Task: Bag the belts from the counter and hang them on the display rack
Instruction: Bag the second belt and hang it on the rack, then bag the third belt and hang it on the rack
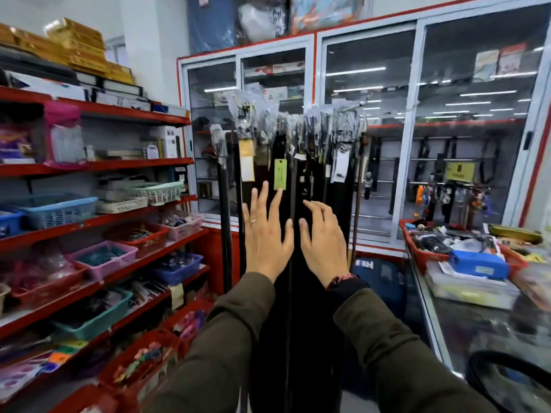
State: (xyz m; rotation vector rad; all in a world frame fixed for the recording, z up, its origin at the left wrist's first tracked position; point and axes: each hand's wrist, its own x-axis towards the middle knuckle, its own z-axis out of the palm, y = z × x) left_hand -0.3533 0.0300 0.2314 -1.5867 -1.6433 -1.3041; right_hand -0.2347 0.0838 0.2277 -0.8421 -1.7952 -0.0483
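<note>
Both olive sleeves (226,338) reach forward, left hand (265,234) and right hand (323,236) spread-fingered and holding nothing, against hanging black belts (298,180).

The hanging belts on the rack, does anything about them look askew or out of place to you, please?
Nothing stands out: the bagged belts hang straight from the rack, tags facing out. Both hands, left hand and right hand, are open in front of them.

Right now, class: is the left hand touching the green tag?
Touching: in the head view, a fingertip of the left hand meets the bottom edge of the green tag.
</note>
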